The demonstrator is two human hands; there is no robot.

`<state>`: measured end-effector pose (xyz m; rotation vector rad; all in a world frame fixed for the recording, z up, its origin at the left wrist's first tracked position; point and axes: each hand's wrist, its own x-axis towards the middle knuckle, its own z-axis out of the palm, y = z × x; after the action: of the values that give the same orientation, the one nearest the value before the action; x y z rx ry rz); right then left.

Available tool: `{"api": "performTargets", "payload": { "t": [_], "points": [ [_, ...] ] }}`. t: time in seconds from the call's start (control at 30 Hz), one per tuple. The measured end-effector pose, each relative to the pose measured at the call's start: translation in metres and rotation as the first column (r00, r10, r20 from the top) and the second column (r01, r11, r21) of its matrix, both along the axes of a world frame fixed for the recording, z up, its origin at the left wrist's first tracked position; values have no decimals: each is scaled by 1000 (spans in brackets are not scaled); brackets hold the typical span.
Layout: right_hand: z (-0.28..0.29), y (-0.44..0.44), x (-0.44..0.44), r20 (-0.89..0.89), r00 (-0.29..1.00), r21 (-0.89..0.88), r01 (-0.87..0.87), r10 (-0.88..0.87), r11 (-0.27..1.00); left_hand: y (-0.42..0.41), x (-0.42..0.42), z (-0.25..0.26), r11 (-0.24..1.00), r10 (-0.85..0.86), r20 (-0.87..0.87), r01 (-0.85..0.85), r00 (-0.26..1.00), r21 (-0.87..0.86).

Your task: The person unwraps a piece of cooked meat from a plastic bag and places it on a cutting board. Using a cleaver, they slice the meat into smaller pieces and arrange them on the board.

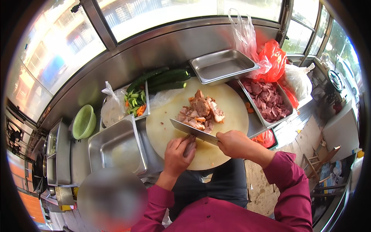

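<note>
My right hand (235, 144) grips the handle of a cleaver (192, 131), whose broad blade slants across a round cutting board (229, 95). Just on the near side of the blade, my left hand (178, 151) presses its bent fingers on a piece of meat (190, 139), mostly hidden by the fingers. Beyond the blade lies a heap of cooked meat (200, 107), some in large chunks and some in cut pieces.
Sliced dark red meat (268, 100) fills a steel tray at right. An empty steel pan (223, 65) overlaps the board's far edge. Cucumbers (168, 78) and cut vegetables (136, 101) lie at far left, near a deep pan (118, 148) and green basket (84, 121). A blurred round shape (113, 198) covers the lower left.
</note>
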<state>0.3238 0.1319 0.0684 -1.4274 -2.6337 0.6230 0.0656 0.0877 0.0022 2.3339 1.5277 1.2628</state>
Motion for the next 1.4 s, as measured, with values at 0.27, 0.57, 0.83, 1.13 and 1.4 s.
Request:
{"api": "performTargets", "payload": {
  "t": [0.27, 0.57, 0.83, 1.13, 1.4],
  "points": [
    [-7, -3, -34, -60, 998, 23, 19, -18, 1000, -1, 1, -10, 1000, 13, 43, -14, 999, 11],
    [-18, 13, -71, -75, 993, 115, -84, 93, 990, 0, -2, -13, 1000, 13, 62, -15, 998, 26],
    [5, -5, -44, -109, 994, 76, 31, -22, 997, -1, -7, -15, 999, -18, 97, 15, 995, 31],
    [23, -12, -26, 39, 997, 7, -69, 69, 998, 0, -2, -11, 1000, -6, 121, 3, 993, 28],
    [-17, 8, -82, -15, 1000, 43, -13, 14, 999, 0, -8, -11, 1000, -12, 117, 12, 993, 5]
  ]
}}
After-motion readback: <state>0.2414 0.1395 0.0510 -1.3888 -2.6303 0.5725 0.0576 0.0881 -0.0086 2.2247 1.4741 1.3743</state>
